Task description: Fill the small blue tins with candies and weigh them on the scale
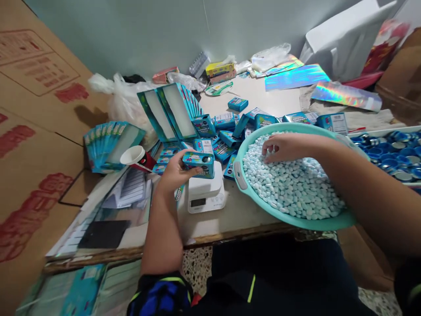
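Note:
My left hand [174,172] is closed around a small teal candy box [198,164], holding it over a white kitchen scale [206,193]. My right hand [284,147] rests in a teal basin [289,217] filled with several pale blue candies [292,186]; its fingers are curled and pinched on some of them. More teal boxes [226,129] lie piled between the scale and the basin. A white funnel [133,156] lies left of my left hand.
Flat unfolded teal cartons [108,145] fan out at left, taller ones [169,109] stand behind. A tray of blue caps [391,153] sits at right. Holographic bags [345,94], plastic bags and cardboard boxes [36,131] crowd the back and left. The table edge [204,239] runs just before my lap.

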Available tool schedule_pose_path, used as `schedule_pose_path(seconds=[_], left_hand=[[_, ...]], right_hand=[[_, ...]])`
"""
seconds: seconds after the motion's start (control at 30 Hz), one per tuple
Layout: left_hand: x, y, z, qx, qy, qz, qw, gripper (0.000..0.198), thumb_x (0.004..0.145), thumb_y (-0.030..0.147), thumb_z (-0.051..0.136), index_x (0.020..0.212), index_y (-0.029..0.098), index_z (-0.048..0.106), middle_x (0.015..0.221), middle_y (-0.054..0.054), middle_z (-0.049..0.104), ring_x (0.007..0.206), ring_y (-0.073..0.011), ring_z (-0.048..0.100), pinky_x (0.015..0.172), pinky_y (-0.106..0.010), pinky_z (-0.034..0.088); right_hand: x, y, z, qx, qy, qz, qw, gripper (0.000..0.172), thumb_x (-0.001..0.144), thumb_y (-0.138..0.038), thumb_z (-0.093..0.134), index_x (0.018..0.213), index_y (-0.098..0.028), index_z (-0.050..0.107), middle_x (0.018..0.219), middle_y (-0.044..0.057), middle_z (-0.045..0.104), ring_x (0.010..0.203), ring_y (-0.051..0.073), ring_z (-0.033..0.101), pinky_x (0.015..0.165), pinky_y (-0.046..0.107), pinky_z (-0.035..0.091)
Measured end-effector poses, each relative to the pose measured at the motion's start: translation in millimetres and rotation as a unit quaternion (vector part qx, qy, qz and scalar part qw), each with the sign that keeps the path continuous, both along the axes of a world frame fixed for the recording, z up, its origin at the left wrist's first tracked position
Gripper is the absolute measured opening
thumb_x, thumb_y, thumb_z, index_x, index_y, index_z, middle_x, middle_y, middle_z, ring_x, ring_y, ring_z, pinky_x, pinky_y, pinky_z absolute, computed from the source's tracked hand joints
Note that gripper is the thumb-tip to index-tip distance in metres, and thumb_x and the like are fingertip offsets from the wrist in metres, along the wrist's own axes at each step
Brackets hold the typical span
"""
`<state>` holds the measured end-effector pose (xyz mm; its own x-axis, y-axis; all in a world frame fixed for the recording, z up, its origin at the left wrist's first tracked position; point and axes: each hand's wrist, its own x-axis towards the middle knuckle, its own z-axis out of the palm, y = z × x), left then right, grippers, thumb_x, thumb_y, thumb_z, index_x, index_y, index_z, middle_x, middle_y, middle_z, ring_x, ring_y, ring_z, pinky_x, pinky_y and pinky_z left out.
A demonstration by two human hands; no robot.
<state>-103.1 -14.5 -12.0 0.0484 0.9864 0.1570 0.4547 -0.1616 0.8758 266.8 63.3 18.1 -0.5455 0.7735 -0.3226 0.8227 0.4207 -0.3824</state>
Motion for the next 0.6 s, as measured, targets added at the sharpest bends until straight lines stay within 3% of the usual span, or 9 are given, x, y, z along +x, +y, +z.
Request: schedule_pose_path(seconds=[0.1,0.2,0.43,0.6], left_hand=[[-15.2,4.4,-20.8,-0.027,0.033,0.024,0.999,0.066,0.06,0.049,0.094,0.111,0.021,0.062,0.096,-0.002,0.069,0.084,-0.0205,0.068,0.071,-0.028,0.057],[-15.5,6.0,-29.0,-0.049,0.041,0.023,0.998,0.064,0.06,0.044,0.094,0.111,0.021,0.062,0.102,-0.002,0.069,0.092,-0.0214,0.069,0.076,-0.028,0.058],[-17.7,-0.8,-17.7,0.029,-0.057,-0.013,0.998,0.062,0.067,0.044,0.092,0.12,0.026,0.065,0.123,-0.012,0.073,0.119,-0.0285,0.069,0.091,-0.038,0.061],[-15.1,-2.5,-15.2,0.115,-0.082,0.075,0.987,0.047,0.077,0.054,0.085,0.109,0.024,0.068,0.108,-0.008,0.076,0.106,-0.0235,0.072,0.097,-0.039,0.06]], right_hand=[[-0.2,-0.8,0.7,-0.016,-0.01,-0.004,1.0,0.041,0.084,-0.054,0.068,0.113,-0.026,0.075,0.111,0.008,0.072,0.092,0.023,0.065,0.076,0.036,0.047],[1.7,-2.7,2.9,-0.021,-0.019,0.002,1.0,0.039,0.087,-0.049,0.063,0.115,-0.024,0.074,0.107,0.007,0.072,0.089,0.021,0.064,0.076,0.035,0.047],[12.5,-1.3,-7.2,0.002,-0.019,0.02,1.0,0.025,0.085,-0.036,0.059,0.1,-0.023,0.075,0.09,0.004,0.073,0.073,0.017,0.06,0.066,0.033,0.042],[10.5,-1.7,-4.8,0.019,-0.021,0.007,1.0,0.028,0.088,-0.033,0.054,0.102,-0.023,0.076,0.099,0.006,0.075,0.078,0.018,0.063,0.07,0.034,0.046]])
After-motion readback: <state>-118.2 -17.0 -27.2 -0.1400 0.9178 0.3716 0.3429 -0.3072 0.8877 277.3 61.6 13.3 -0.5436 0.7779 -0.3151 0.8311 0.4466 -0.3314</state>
